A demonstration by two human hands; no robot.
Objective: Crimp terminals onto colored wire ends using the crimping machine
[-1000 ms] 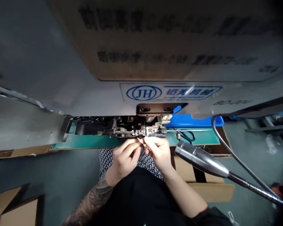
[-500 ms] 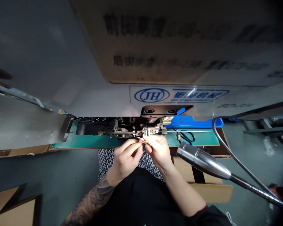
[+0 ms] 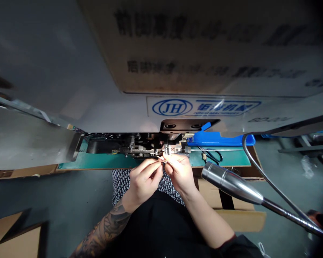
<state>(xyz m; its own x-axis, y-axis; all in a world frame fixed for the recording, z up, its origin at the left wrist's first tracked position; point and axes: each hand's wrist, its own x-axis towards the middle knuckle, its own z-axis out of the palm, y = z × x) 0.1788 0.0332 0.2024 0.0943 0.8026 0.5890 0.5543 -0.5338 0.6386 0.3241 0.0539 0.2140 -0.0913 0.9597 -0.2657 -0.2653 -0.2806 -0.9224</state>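
My left hand (image 3: 146, 181) and my right hand (image 3: 180, 172) meet under the machine head, fingertips almost touching. Both are closed in a pinch on thin wire-like strands (image 3: 165, 162), pale and yellowish, brightly lit and mostly covered by the fingers. Just beyond the right fingertips stands the small metal tooling (image 3: 167, 150) of the machine (image 3: 129, 114). Its grey-white body bears a blue JH label and fills the upper view. Exactly what the strands end in is too small to tell.
A gooseneck lamp (image 3: 231, 182) reaches in from the lower right, close to my right forearm. Behind the green work surface (image 3: 231, 157) sits a blue tray (image 3: 220, 139), with black-handled pliers or scissors (image 3: 214, 156) in front. Cardboard (image 3: 242, 220) lies below at right.
The strands between my fingertips have shifted slightly. Both hands keep nearly the same place and pinch, and the whole view has tilted a little.
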